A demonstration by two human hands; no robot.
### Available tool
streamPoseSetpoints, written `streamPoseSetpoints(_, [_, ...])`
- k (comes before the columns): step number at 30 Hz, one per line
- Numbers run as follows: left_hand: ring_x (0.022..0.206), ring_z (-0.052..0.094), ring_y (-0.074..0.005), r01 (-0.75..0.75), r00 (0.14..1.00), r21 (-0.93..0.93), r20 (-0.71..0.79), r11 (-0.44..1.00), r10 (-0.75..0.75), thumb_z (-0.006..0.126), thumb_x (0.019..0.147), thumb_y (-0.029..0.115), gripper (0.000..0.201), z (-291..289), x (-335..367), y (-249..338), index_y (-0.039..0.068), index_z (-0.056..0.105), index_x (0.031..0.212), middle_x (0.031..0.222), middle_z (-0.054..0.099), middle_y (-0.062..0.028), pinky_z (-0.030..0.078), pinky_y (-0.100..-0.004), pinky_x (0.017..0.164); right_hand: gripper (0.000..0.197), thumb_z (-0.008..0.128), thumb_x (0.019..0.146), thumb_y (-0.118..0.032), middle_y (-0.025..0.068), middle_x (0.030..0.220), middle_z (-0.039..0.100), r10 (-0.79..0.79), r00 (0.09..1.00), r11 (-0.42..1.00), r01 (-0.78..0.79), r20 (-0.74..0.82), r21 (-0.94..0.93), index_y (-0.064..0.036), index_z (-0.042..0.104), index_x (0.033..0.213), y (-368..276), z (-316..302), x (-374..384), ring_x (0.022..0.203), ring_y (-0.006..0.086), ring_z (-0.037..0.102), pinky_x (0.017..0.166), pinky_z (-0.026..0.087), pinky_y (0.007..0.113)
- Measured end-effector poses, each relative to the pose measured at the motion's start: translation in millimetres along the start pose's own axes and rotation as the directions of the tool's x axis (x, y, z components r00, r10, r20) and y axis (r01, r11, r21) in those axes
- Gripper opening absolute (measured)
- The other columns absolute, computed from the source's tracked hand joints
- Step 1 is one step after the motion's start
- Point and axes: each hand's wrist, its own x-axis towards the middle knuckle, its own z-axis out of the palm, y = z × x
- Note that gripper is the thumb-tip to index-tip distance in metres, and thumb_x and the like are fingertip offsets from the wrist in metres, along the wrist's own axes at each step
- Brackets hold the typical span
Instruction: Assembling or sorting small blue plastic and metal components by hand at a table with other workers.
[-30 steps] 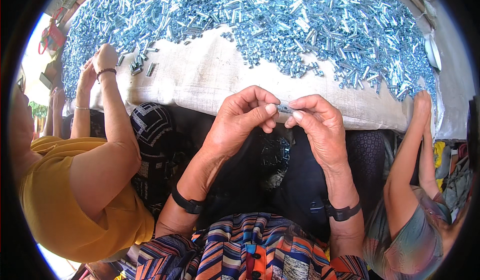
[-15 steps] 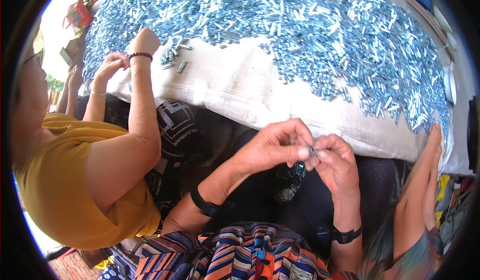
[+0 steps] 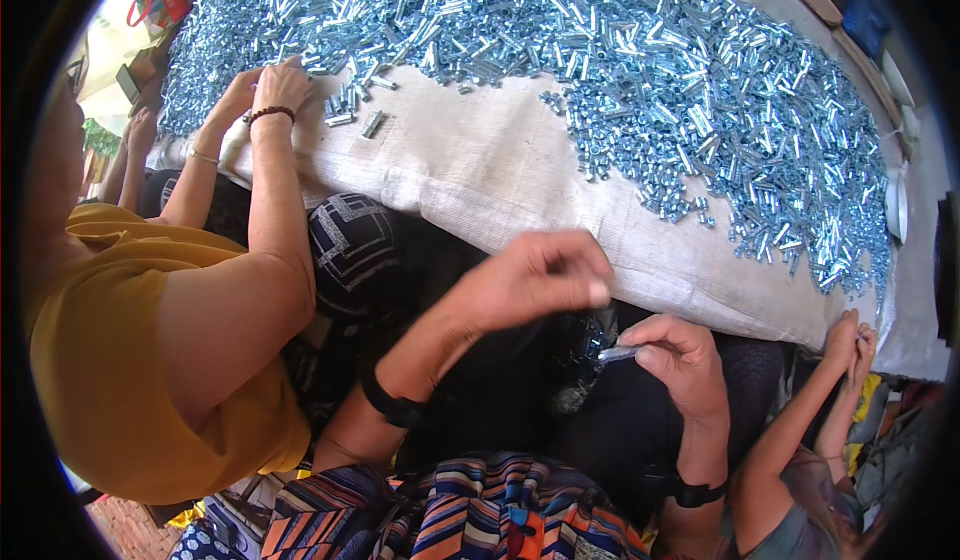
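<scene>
My right hand [image 3: 682, 365] pinches a small, shiny silver metal tube [image 3: 620, 354] between thumb and fingers, its end pointing left. To its upper left hovers my left hand [image 3: 535, 282], blurred by motion. Its thumb and bent forefinger stand apart, and nothing shows between them. Below and between my hands, a clear plastic bag [image 3: 575, 395] sits over my dark-clothed lap, with shiny pieces showing in it. Beyond my hands, a huge heap of bluish-silver metal tubes and small pieces [image 3: 680, 90] covers much of a table draped in white woven cloth [image 3: 470, 150].
At my left, a person in a mustard top [image 3: 170, 360] has both hands [image 3: 275, 90] at the heap's edge. Another person's hands [image 3: 855, 345] meet near the table's right corner. Several loose tubes [image 3: 372, 125] lie on the cloth. A red bag [image 3: 160, 0] hangs far left.
My hands have come apart: the left moved slightly up and left, while the right dropped lower with the tube. The co-worker on the right drew their hands down from the heap.
</scene>
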Motion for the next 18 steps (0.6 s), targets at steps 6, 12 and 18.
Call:
streamPoseSetpoints(6, [0.072, 0.062, -0.0243, 0.123, 0.824, 0.918, -0.307, 0.378, 0.477, 0.064, 0.077, 0.012, 0.015, -34, 44, 2, 0.006, 0.062, 0.090, 0.083, 0.061, -0.0101, 0.048, -0.0351, 0.064, 0.012, 0.061, 0.082, -0.008, 0.0046, 0.077, 0.061, -0.149, 0.961, 0.831, -0.005, -0.232, -0.557, 0.0027, 0.062, 0.089, -53, -12, 58, 0.073, 0.0089, 0.055, 0.068, 0.044, 0.024])
streamPoseSetpoints(12, [0.076, 0.061, -0.0315, 0.237, 0.856, 0.944, -0.315, 0.230, 0.411, 0.065, 0.076, 0.019, 0.017, -34, 73, -5, 0.007, 0.060, 0.086, 0.083, 0.059, -0.0101, 0.048, -0.0415, 0.066, 0.011, 0.056, 0.080, -0.007, 0.0127, 0.084, 0.064, -0.457, 0.887, 0.427, 0.154, -0.066, -0.891, -0.0019, 0.061, 0.088, -59, -28, 163, 0.078, 0.0255, 0.060, 0.069, 0.047, 0.035])
streamPoseSetpoints(18, [0.074, 0.061, -0.0320, 0.198, 0.859, 0.945, -0.296, 0.261, 0.417, 0.066, 0.076, 0.022, 0.017, -33, 81, -5, 0.007, 0.059, 0.081, 0.082, 0.059, -0.0088, 0.048, -0.0426, 0.065, 0.009, 0.051, 0.079, -0.005, 0.0136, 0.083, 0.062, -0.526, 0.838, 0.014, 0.176, 0.142, -0.984, -0.0038, 0.058, 0.084, -32, -32, 218, 0.087, 0.0326, 0.059, 0.072, 0.049, 0.042])
